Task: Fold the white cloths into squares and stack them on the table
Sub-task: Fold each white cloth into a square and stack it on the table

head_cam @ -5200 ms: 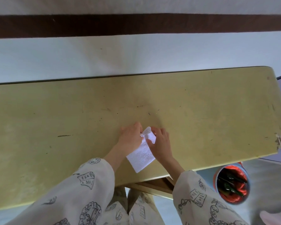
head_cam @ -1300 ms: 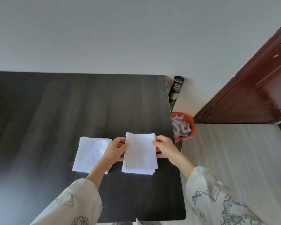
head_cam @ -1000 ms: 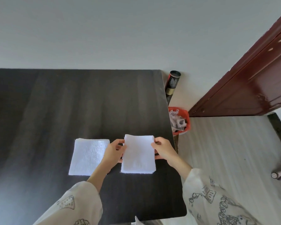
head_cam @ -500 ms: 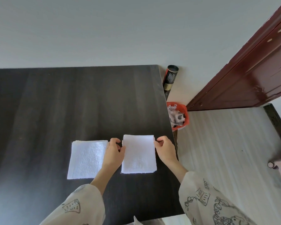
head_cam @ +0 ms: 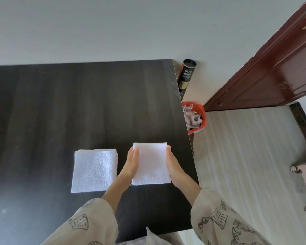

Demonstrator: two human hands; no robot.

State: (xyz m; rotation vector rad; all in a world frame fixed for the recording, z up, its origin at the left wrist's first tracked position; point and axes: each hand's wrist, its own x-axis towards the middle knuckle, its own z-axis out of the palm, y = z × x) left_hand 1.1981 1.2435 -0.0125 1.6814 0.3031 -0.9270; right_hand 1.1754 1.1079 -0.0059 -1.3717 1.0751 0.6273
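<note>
Two folded white cloths lie on the dark table [head_cam: 78, 106]. The left stack [head_cam: 94, 169] is square and lies untouched. The right folded cloth [head_cam: 151, 163] sits near the table's right edge. My left hand [head_cam: 132, 163] presses flat against its left side with straight fingers. My right hand [head_cam: 171, 163] presses flat against its right side the same way. Both hands flank the cloth edge-on, squaring it up.
The table's right edge runs close past my right hand. Beyond it on the floor stand a red bin [head_cam: 194, 119] with crumpled waste and a black tube [head_cam: 185, 75] against the wall. A dark red door [head_cam: 272, 68] stands at the right.
The cloth came down from my pinching fingers onto the table beside the left stack. My hands then straightened and slid alongside its two edges.
</note>
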